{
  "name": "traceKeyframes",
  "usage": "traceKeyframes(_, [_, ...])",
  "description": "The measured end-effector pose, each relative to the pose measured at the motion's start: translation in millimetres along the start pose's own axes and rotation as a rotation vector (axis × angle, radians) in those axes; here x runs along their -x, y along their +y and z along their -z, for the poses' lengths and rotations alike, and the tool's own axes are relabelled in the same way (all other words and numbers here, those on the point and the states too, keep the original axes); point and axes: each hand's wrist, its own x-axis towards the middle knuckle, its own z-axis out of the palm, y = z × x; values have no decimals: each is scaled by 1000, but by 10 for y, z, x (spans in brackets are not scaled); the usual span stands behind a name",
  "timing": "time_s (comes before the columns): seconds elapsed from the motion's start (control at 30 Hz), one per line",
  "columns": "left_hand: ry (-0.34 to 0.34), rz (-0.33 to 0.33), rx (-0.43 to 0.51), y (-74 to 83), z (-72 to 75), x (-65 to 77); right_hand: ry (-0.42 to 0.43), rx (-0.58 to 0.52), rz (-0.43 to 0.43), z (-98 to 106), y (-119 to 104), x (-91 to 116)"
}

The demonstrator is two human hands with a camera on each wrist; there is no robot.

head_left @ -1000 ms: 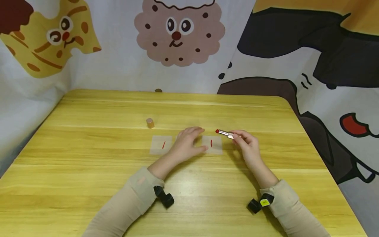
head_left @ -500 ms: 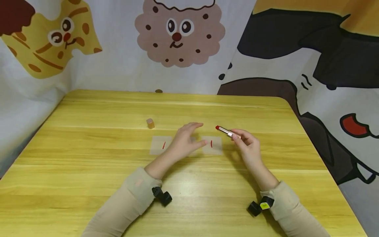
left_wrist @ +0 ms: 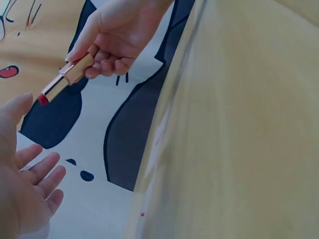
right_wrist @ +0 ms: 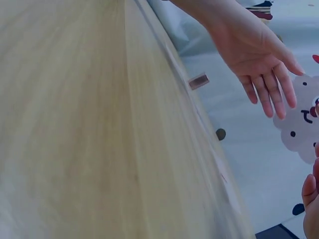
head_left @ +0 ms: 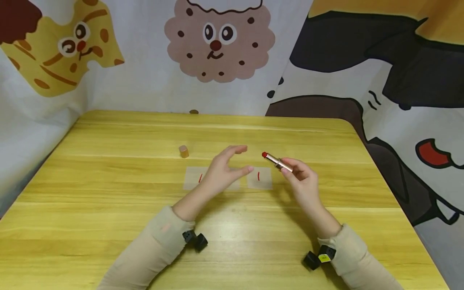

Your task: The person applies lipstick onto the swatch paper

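Observation:
My right hand (head_left: 302, 181) pinches an uncapped lipstick (head_left: 278, 162) between thumb and fingers, above the table. Its red tip points left and away from me, and the metallic tube also shows in the left wrist view. My left hand (head_left: 219, 169) hovers over the papers with fingers and thumb apart and nothing between them. Below it lie a left paper (head_left: 190, 178) and a right paper (head_left: 266, 183), each bearing one red stroke. A further pale paper (head_left: 235, 186) between them is mostly hidden by the left hand. The lipstick cap (head_left: 184, 151) stands behind the left paper.
The wooden table (head_left: 232, 249) reaches back to a cartoon-printed curtain (head_left: 145, 48), which also hangs along the right side. Black wrist cameras sit on both cuffs, close above the tabletop.
My left hand has risen off the papers and drawn slightly left, its thumb clear of the right paper. The lipstick has turned, its tip shifting farther back, still held in my right hand.

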Motion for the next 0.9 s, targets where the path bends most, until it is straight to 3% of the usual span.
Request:
traceKeyframes(0.27, [12, 16, 163, 130, -14, 42, -16, -27, 32, -75, -86, 53])
traceKeyframes(0.5, [29, -19, 189, 220, -56, 90, -41, -49, 65, -138, -133, 99])
traceKeyframes(0.9, [64, -72, 238, 240, -108, 140, -101, -98, 112, -220, -182, 143])
